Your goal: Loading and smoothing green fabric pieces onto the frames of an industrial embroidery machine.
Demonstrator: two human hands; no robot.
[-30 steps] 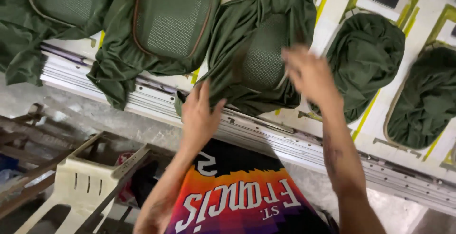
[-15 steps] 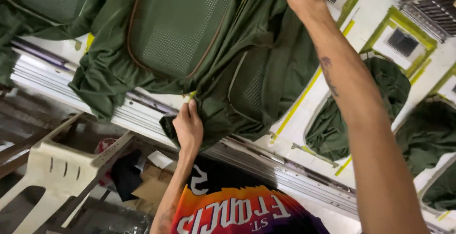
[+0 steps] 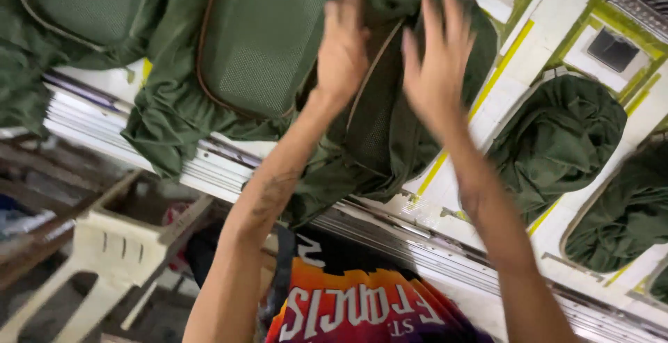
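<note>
Where yellow stripes run, hands (image 3: 390, 58) on green garment (image 3: 390, 134)

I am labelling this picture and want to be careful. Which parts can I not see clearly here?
- Head view: the green garment under both hands; the left hand and right hand cover its middle.
- Head view: right hand fingers are motion-blurred, so whether they touch the cloth is unclear.
- Head view: the folded garment further right hides the board beneath it.
- Head view: the plastic stool is cut off by the bottom edge.
</note>
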